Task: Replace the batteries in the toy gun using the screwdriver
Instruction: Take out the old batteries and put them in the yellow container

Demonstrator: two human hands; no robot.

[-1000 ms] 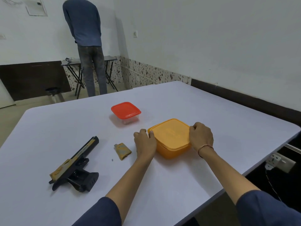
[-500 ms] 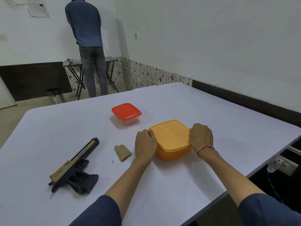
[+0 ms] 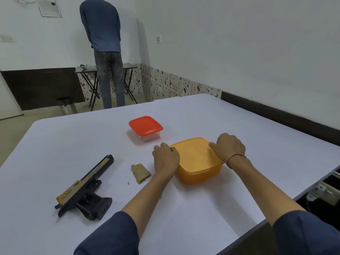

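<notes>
Clamps left grip point(image 3: 166, 157) and right grip point(image 3: 229, 147), fingers curled, on opposite lid edges of orange box point(image 3: 198, 162); has toy gun point(image 3: 84, 186) lying flat on tabletop point(image 3: 73, 140), well left, near small yellowish piece point(image 3: 140, 173).

The white table point(image 3: 73, 144) carries a toy gun point(image 3: 86, 186), loose cover point(image 3: 140, 173), tiny screw point(image 3: 128, 183), orange box point(image 3: 198, 162) and red-lidded box point(image 3: 145, 127).

The left hand point(image 3: 166, 159) grips the orange box point(image 3: 200, 168) at its left edge and the right hand point(image 3: 229, 148) at its far right corner, blocking both sides. A bare strip of table point(image 3: 202, 208) separates it from the red-lidded box point(image 3: 145, 125) behind. To the left, the cover point(image 3: 140, 173) and a tiny screw point(image 3: 128, 183) lie between the left forearm and the toy gun point(image 3: 84, 186), with bare gaps around each. Between the forearms, the table lies open.
</notes>
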